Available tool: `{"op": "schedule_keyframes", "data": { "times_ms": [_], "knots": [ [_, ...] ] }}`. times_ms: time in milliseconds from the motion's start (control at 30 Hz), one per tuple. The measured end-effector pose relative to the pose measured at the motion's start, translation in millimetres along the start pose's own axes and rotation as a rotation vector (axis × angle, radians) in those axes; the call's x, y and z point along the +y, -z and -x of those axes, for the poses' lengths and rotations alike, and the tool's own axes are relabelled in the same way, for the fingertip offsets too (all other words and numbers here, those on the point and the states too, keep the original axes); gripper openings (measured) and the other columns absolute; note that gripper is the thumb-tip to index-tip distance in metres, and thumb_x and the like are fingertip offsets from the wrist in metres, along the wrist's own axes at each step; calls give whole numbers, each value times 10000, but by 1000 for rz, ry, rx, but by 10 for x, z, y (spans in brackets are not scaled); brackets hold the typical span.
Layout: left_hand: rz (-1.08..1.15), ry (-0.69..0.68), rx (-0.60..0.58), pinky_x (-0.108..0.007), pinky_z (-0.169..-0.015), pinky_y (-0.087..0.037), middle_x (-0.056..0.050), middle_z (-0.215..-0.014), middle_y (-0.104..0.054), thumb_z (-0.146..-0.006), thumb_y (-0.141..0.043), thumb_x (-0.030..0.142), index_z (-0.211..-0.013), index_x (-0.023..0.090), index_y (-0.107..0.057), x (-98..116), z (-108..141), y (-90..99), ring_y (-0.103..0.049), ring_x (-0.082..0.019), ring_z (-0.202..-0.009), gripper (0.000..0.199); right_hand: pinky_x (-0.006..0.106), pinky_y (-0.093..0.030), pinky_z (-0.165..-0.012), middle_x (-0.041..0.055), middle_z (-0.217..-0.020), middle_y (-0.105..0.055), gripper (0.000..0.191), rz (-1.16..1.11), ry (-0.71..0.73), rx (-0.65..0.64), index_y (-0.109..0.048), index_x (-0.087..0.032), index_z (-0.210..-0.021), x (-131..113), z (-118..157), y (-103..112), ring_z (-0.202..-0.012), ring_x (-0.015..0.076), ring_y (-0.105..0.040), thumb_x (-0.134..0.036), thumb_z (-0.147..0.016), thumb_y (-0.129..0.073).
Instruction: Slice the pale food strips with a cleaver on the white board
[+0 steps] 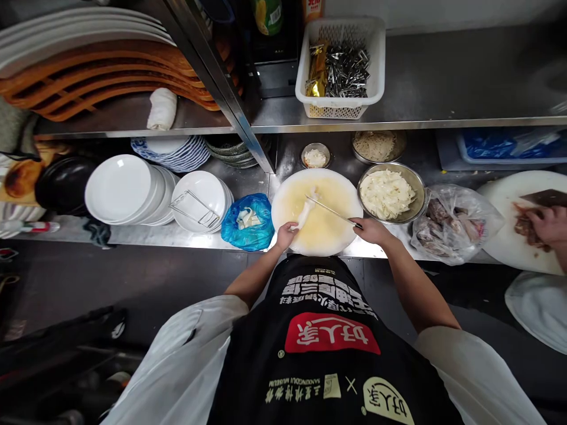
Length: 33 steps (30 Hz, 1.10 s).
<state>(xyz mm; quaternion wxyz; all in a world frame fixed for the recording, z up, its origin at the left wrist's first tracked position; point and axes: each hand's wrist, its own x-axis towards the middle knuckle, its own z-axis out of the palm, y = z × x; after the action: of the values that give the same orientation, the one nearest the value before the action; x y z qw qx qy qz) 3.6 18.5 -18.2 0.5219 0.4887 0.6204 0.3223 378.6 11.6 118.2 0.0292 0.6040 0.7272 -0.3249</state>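
Observation:
A round, yellow-stained white cutting board [340,190] lies right in front of me. Across it stretches a pale, whitish strip of food [305,213], whose exact kind I cannot make out. My left hand [287,234] pinches the near end of this strip at the board's lower left. My right hand [372,230] grips a thin knife [333,211] by its dark handle, the blade pointing left with its tip at the strip's far part. Left of the board sits a blue plastic bag [261,237] with pale pieces inside. A metal bowl [419,206] of pale slices stands to the right.
Behind the board are a small bowl [315,156] and a bowl of shreds [376,144]. White plates [119,189] are stacked at left. On the right lie a clear bag of dark meat [452,224] and another person's hand [551,227] at a second board [500,189]. A shelf [443,77] overhangs.

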Motion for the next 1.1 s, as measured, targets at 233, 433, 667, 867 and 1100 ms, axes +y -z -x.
{"op": "schedule_keyframes", "data": {
  "times_ms": [233,433,667,867,1100],
  "knots": [
    [-14,-5,-6,-363,-945,-527,-77,-1062,-737,-743,-722,287,-1001,165,-722,-55,-48,43,-684,-206,-932,285,353,-484,-950,49,-1315,-684,492,97,-25,-22,-598,-303,-1440,-92,-395,117,-1122,274,-644,-347,-965,-478],
    [-17,-24,-39,-364,-1005,-506,-72,-1078,-737,-714,-712,226,-979,178,-735,-35,-59,55,-683,-213,-999,271,334,-474,-940,100,-1299,-682,472,78,-84,-80,-645,-241,-1371,-359,-844,53,-1135,273,-634,-455,-1005,-435],
    [108,133,-57,-289,-714,-546,-31,-880,-717,-697,-656,216,-1076,152,-706,52,176,252,-623,-135,-679,388,265,-467,-854,115,-1227,-711,411,64,-131,-113,-695,-195,-1269,-299,-893,-2,-1055,237,-656,-406,-990,-480],
    [236,66,-83,-317,-847,-572,-74,-1129,-721,-681,-689,171,-1174,170,-674,389,315,359,-680,-196,-969,493,312,-458,-885,135,-1261,-698,447,15,-123,-41,-650,-174,-1349,269,-16,-309,-1091,274,-653,-374,-989,-477],
    [329,-71,-353,-426,-954,-560,-122,-1244,-683,-729,-645,58,-1333,142,-597,1230,-66,-190,-704,-252,-1043,611,285,-455,-698,102,-899,-745,379,-245,-397,102,-712,-187,-1044,342,780,-809,-847,267,-686,-456,-979,-453]
  ]
}}
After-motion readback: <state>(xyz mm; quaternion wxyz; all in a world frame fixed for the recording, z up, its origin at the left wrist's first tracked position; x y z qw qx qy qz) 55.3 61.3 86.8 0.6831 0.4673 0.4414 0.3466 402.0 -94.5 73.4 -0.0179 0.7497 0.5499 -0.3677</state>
